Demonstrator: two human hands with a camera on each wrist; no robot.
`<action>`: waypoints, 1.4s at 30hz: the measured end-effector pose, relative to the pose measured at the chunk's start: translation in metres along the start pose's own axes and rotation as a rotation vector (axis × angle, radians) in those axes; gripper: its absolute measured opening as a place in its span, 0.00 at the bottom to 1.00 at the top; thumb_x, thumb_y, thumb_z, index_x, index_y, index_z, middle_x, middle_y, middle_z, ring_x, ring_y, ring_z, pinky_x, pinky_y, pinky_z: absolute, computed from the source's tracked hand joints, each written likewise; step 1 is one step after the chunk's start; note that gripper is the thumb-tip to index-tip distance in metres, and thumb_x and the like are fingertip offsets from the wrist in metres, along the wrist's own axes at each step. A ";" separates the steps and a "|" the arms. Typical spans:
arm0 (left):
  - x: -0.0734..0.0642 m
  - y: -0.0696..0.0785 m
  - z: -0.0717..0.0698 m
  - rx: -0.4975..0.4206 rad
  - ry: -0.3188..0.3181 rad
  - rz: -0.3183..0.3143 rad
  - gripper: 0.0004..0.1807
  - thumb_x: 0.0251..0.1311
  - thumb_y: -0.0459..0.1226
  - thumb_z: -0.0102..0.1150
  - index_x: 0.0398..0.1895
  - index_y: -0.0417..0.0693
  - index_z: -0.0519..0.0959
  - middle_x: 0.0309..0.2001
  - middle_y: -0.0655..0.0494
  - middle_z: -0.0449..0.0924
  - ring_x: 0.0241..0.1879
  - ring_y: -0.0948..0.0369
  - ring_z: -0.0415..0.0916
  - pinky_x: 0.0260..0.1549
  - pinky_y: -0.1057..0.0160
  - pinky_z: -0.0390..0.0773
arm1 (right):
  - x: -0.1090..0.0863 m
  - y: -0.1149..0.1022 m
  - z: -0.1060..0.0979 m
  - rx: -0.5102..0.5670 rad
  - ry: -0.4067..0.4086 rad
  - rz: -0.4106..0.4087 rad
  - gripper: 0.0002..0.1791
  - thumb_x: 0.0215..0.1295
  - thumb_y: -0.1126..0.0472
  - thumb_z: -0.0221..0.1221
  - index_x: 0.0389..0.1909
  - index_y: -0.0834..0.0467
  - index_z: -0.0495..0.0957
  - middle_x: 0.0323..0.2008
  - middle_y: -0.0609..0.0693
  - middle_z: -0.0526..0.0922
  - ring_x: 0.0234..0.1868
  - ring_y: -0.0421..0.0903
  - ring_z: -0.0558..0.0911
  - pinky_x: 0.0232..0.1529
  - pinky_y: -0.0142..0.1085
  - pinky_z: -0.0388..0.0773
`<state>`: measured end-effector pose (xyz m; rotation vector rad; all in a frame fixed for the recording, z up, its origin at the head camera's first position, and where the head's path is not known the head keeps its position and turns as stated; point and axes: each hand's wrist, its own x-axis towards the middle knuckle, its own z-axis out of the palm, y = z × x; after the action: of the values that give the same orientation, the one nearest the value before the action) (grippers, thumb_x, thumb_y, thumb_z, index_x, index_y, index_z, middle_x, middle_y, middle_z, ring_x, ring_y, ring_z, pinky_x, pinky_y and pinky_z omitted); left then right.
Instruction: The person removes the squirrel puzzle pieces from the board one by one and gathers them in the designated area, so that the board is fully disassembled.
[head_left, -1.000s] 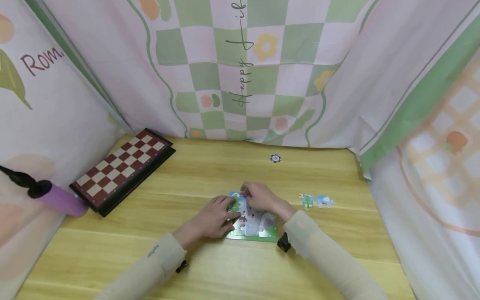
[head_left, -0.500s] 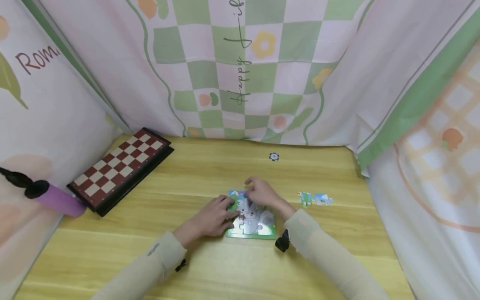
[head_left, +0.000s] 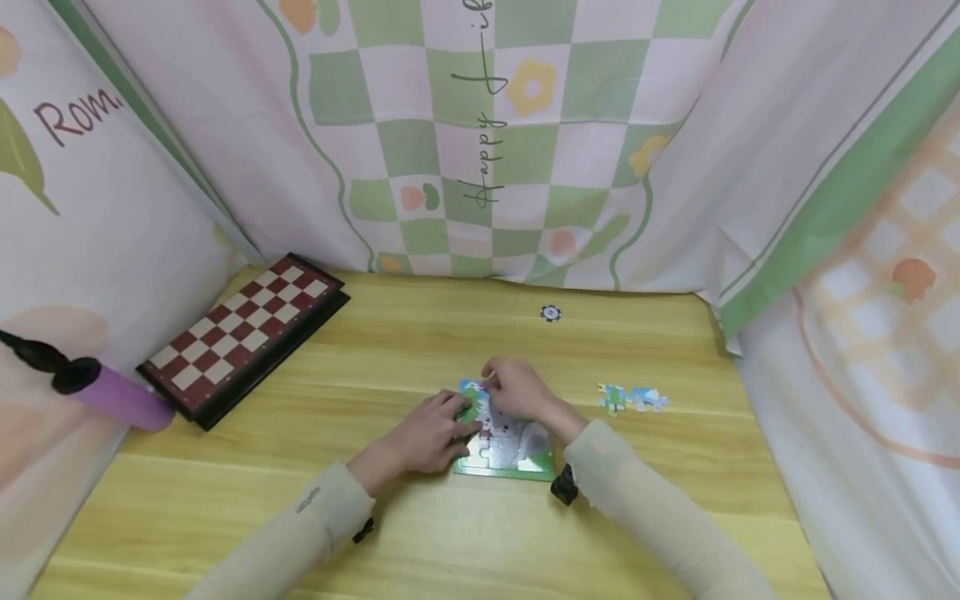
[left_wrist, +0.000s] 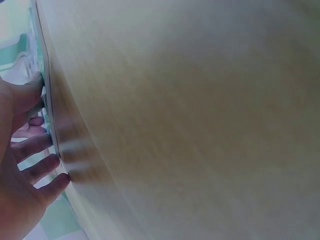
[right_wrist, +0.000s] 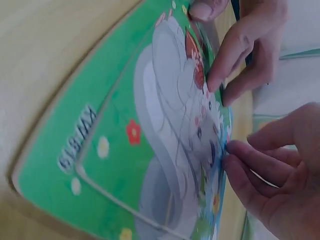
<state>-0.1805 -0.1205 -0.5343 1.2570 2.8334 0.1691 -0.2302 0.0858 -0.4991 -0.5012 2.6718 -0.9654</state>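
Note:
A jigsaw puzzle board (head_left: pixel 506 458), showing a grey-and-white cartoon animal on green, lies flat on the table. My left hand (head_left: pixel 431 432) rests at its left side with fingers spread over the edge and picture; in the left wrist view, fingertips (left_wrist: pixel 61 180) touch around the board's edge. Over the far part of the board is my right hand (head_left: pixel 519 390). Its fingertips (right_wrist: pixel 231 162) press at the blue far edge, the thumb a little apart, and no loose piece shows between them. Several loose puzzle pieces (head_left: pixel 633 399) lie to the right.
A folded chessboard (head_left: pixel 243 333) stands at the left, beside a purple cylinder with a black top (head_left: pixel 112 396). A small round black-and-white disc (head_left: pixel 551 313) lies toward the back. Patterned curtains (head_left: pixel 480 150) enclose the table (head_left: pixel 420 533) on three sides.
My right hand lifted slightly off the board's far part half a second ago, and its fingertips are back down there now. My left hand has stayed in place.

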 end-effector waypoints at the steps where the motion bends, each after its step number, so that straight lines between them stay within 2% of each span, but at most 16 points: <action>1: 0.000 0.000 0.000 -0.008 -0.002 -0.003 0.25 0.70 0.52 0.62 0.68 0.59 0.79 0.70 0.44 0.73 0.69 0.47 0.71 0.70 0.47 0.76 | 0.000 0.000 0.001 -0.010 -0.008 -0.005 0.19 0.66 0.71 0.59 0.58 0.66 0.78 0.51 0.64 0.88 0.52 0.59 0.89 0.50 0.45 0.90; 3: -0.001 0.000 0.000 -0.021 -0.007 -0.005 0.25 0.70 0.53 0.61 0.68 0.59 0.79 0.71 0.43 0.73 0.69 0.46 0.71 0.70 0.46 0.76 | 0.000 -0.001 0.004 -0.032 -0.009 -0.005 0.21 0.64 0.71 0.60 0.58 0.66 0.78 0.50 0.64 0.88 0.51 0.58 0.89 0.50 0.46 0.90; 8: -0.002 -0.001 0.002 -0.025 -0.002 -0.002 0.26 0.71 0.53 0.60 0.68 0.59 0.79 0.71 0.44 0.73 0.69 0.47 0.71 0.71 0.46 0.75 | 0.000 -0.003 0.008 -0.093 0.044 0.034 0.24 0.61 0.71 0.62 0.60 0.66 0.77 0.42 0.61 0.89 0.38 0.50 0.87 0.41 0.40 0.89; 11: -0.002 0.000 0.001 -0.022 -0.005 -0.008 0.26 0.70 0.53 0.61 0.68 0.59 0.79 0.71 0.44 0.73 0.69 0.47 0.71 0.71 0.47 0.75 | 0.001 -0.002 0.004 -0.060 0.035 0.064 0.25 0.60 0.70 0.61 0.61 0.66 0.77 0.40 0.61 0.89 0.33 0.50 0.85 0.36 0.39 0.87; 15: 0.000 0.000 0.003 -0.017 -0.001 -0.006 0.26 0.69 0.54 0.61 0.68 0.59 0.79 0.71 0.45 0.73 0.70 0.47 0.71 0.71 0.47 0.75 | 0.004 0.004 -0.002 0.060 0.014 0.130 0.23 0.64 0.68 0.61 0.61 0.65 0.76 0.46 0.63 0.88 0.40 0.53 0.87 0.38 0.40 0.88; 20: -0.001 -0.001 0.004 -0.022 0.032 -0.004 0.27 0.68 0.54 0.64 0.67 0.58 0.80 0.69 0.45 0.74 0.69 0.46 0.71 0.70 0.46 0.76 | 0.009 0.013 -0.007 0.174 0.003 0.196 0.23 0.65 0.61 0.64 0.60 0.63 0.77 0.56 0.66 0.85 0.54 0.60 0.87 0.54 0.49 0.87; 23: -0.001 -0.001 0.003 -0.025 0.032 -0.011 0.27 0.67 0.54 0.64 0.67 0.59 0.80 0.70 0.45 0.74 0.69 0.47 0.71 0.71 0.46 0.75 | 0.011 0.017 -0.009 0.216 -0.008 0.228 0.25 0.64 0.58 0.65 0.60 0.63 0.77 0.57 0.66 0.85 0.56 0.61 0.86 0.59 0.53 0.84; 26: -0.001 -0.001 0.004 -0.017 0.022 -0.011 0.27 0.67 0.55 0.63 0.67 0.59 0.80 0.70 0.45 0.74 0.70 0.47 0.71 0.72 0.47 0.74 | 0.011 0.019 -0.009 0.251 -0.021 0.258 0.24 0.65 0.58 0.65 0.60 0.62 0.78 0.57 0.65 0.85 0.55 0.59 0.86 0.59 0.52 0.83; 30: -0.001 -0.001 0.004 -0.017 0.024 -0.012 0.27 0.68 0.55 0.63 0.67 0.59 0.80 0.70 0.45 0.74 0.70 0.47 0.71 0.72 0.47 0.74 | 0.011 0.019 -0.009 0.263 -0.031 0.249 0.22 0.67 0.59 0.63 0.59 0.63 0.79 0.56 0.64 0.85 0.54 0.58 0.85 0.59 0.52 0.83; 36: -0.001 0.000 0.003 -0.011 0.045 0.000 0.27 0.67 0.54 0.65 0.67 0.58 0.80 0.69 0.44 0.74 0.68 0.47 0.72 0.71 0.47 0.75 | 0.010 0.016 -0.007 0.207 -0.069 0.188 0.19 0.68 0.62 0.59 0.57 0.64 0.82 0.56 0.63 0.86 0.57 0.59 0.83 0.63 0.54 0.81; 42: -0.002 0.001 0.002 -0.018 0.044 0.001 0.27 0.67 0.54 0.64 0.67 0.58 0.80 0.69 0.44 0.74 0.68 0.46 0.72 0.70 0.47 0.75 | 0.010 0.011 -0.005 0.162 -0.097 0.166 0.19 0.62 0.67 0.59 0.55 0.65 0.83 0.52 0.62 0.87 0.51 0.56 0.85 0.56 0.48 0.85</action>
<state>-0.1788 -0.1212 -0.5365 1.2672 2.8614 0.2240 -0.2438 0.0922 -0.5035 -0.2799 2.4784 -1.0674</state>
